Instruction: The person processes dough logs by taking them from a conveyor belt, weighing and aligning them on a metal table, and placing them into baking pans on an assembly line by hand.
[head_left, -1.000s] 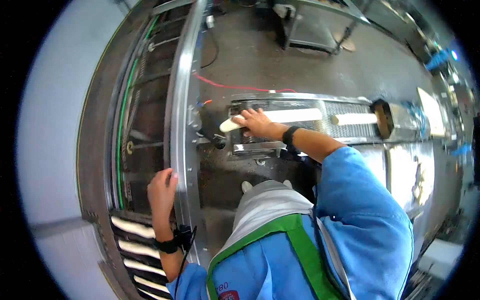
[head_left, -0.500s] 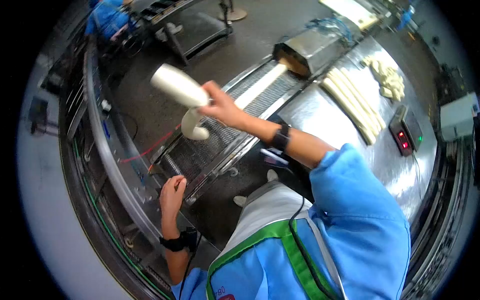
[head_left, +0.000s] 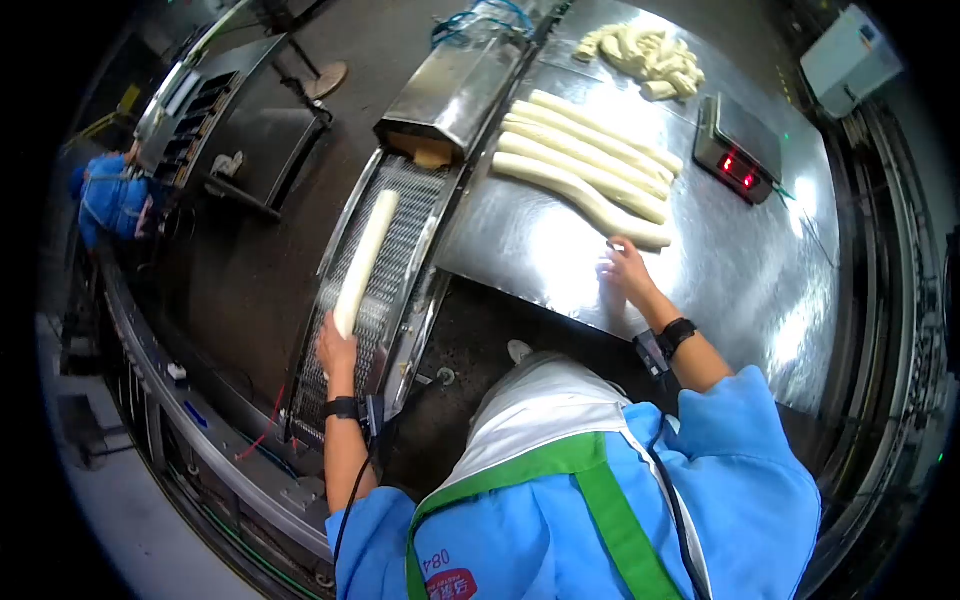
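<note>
A long pale dough roll (head_left: 365, 263) lies lengthwise on the mesh conveyor belt (head_left: 402, 190). My left hand (head_left: 336, 350) is closed around the roll's near end. Over on the metal table, several similar dough rolls (head_left: 580, 187) lie side by side. My right hand (head_left: 625, 268) is at the near end of the closest one, fingers a little apart and holding nothing I can see. Whether its fingertips touch that roll, I cannot tell.
A metal housing (head_left: 455, 90) covers the conveyor's far end. On the table (head_left: 740, 270) are a heap of dough pieces (head_left: 650, 58) and a scale with red digits (head_left: 738, 150). A curved metal rail (head_left: 160, 370) runs along the left. Far left is another person in blue (head_left: 112, 198).
My right hand held a dough piece up over the conveyor's left side; now it is at the table without it. My left hand has moved onto the belt's roll. The view has turned right.
</note>
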